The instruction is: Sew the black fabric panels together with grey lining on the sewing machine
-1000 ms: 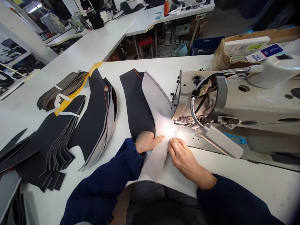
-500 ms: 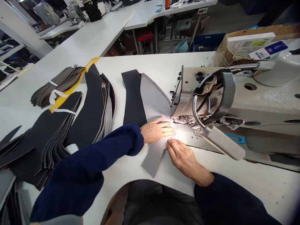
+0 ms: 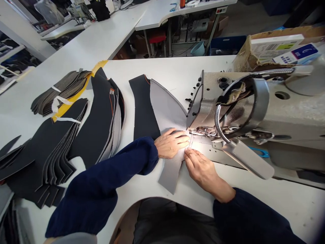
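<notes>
A fabric piece (image 3: 166,103), grey with a joined black panel, lies on the white table with its right edge under the head of a sewing machine (image 3: 203,112). My left hand (image 3: 171,143) rests flat on the grey fabric, fingers stretched toward the lit needle area. Just below it, my right hand (image 3: 199,166) pinches the edge of the same fabric between thumb and fingers. A grey tail of the piece hangs toward me between the hands. The needle itself is hidden by the machine's parts.
Stacked black and grey fabric panels (image 3: 93,118) lie at the left, beside a brown bundle (image 3: 61,91) with white ties and a yellow strip (image 3: 72,101). A cardboard box (image 3: 243,56) holding smaller boxes stands behind the machine. A lamp (image 3: 248,159) juts out above the right side.
The view has shifted slightly, so the machine appears a little farther right. Both hands keep their places on the fabric near the needle area, with only a slight shift.
</notes>
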`<state>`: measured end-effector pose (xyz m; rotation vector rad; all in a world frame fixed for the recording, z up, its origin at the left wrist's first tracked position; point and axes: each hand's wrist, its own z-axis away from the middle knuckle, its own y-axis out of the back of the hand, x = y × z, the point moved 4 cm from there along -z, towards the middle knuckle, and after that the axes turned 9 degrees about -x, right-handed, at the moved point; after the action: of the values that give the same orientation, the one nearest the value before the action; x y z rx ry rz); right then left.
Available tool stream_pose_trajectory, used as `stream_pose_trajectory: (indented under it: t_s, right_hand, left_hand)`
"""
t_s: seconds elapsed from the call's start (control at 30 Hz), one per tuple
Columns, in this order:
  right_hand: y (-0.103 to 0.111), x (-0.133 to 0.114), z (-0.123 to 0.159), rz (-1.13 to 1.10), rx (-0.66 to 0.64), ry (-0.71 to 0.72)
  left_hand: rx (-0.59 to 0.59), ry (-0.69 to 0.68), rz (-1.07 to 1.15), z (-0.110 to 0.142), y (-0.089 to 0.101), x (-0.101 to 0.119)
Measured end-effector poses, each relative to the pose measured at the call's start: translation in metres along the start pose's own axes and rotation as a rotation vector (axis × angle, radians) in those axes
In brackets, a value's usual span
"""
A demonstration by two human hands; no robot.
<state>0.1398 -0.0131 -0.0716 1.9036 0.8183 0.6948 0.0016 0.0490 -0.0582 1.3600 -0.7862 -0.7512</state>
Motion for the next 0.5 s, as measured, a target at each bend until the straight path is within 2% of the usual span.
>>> stream_pose_trajectory:
  t_s: [0.23, 0.5]
  right_hand:
    - [-0.0039, 0.0040, 0.0012, 0.001, -0.013, -0.014]
    - [-0.0050, 0.0095, -0.0019, 0.006, -0.002, -0.020]
  left_hand:
    - [-0.004, 0.046, -0.022, -0.0033, 0.0023, 0.0049]
    - [0.058, 0.083, -0.042, -0.0056, -0.0036, 0.0027]
